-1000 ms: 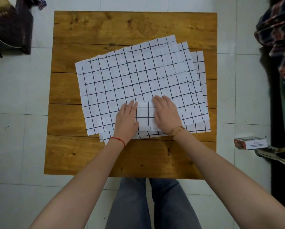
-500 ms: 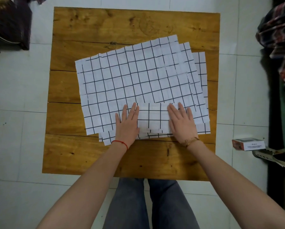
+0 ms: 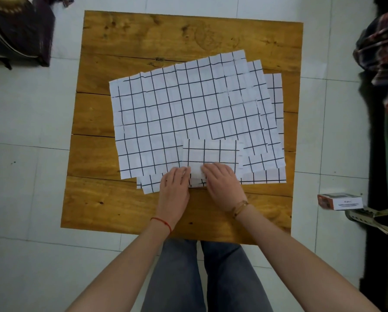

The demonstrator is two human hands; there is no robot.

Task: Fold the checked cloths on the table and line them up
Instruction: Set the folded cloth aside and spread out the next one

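Now we see both hands at the near edge of the folded cloth, which lies on the spread cloths on the wooden table, near the table's front edge. Half a second ago our hands lay flat and apart at the two ends of this small cloth; they have come together and slid back toward us. The left hand has its fingers curled close together on the cloth's near edge, and the right hand the same just beside it, with only a narrow strip of cloth between them. Whether the fingertips pinch the edge or only press it, we cannot tell. The folded cloth has not moved. Right of the table, a small box lies on the floor.
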